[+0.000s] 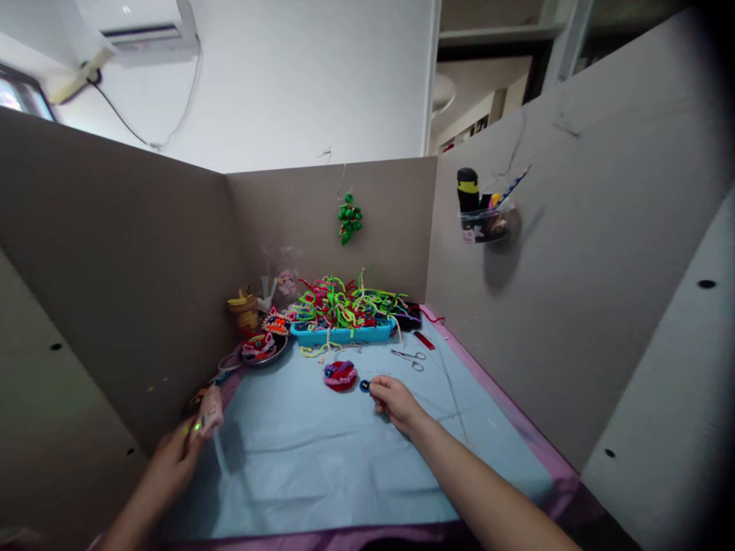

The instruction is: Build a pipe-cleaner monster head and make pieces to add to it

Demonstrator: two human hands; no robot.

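My right hand [395, 402] rests on the light blue cloth [321, 459], its fingers pinched on a small dark blue round piece [364, 386]. Just left of it lies a red and purple pipe-cleaner craft [340, 375]. My left hand [175, 455] is at the cloth's left edge by the cardboard wall, closed on a pinkish object with a green tip [207, 413].
A blue tray [344, 332] heaped with coloured pipe cleaners stands at the back. Scissors [409, 358] lie to its right. A round dish with crafts [262, 349] and a yellow spool [246, 308] sit at back left. Cardboard walls enclose three sides; a cup of tools [481, 214] hangs on the right wall.
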